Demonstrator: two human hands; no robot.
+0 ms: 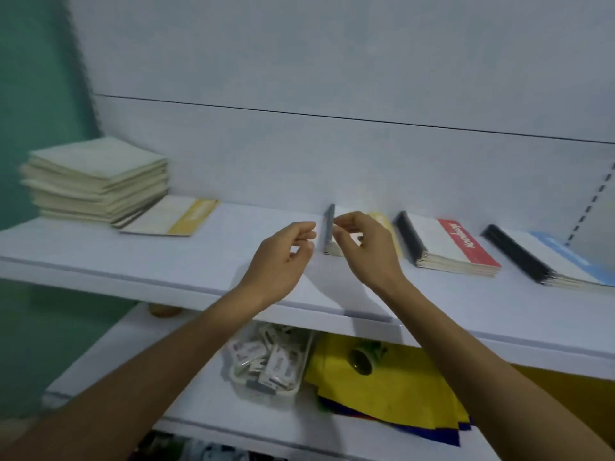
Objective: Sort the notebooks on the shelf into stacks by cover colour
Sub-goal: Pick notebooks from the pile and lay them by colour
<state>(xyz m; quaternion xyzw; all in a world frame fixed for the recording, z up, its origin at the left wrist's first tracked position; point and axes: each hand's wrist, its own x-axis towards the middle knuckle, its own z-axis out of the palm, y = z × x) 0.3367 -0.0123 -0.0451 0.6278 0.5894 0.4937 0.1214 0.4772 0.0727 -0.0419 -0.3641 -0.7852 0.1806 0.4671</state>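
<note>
Pinching the grey spine edge of the yellow notebook stack (pixel 328 227), lying mid-shelf, with the right hand (pixel 369 247). Hovering the left hand (pixel 279 261) just beside its left, loosely curled, gripping nothing. Noting bare shelf (pixel 249 234) leftward and the red-banded stack (pixel 459 247) near on the right.

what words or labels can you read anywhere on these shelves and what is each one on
On the red-banded notebook: white script on the red band, too blurred to read surely.
On the yellow-banded notebook: faint pale lettering, unreadable.
On the blue-banded notebook: faint pale mark, unreadable.
On the packets in the clear tub: printed labels, too small to read.
Nothing can be quoted with confidence.
</note>
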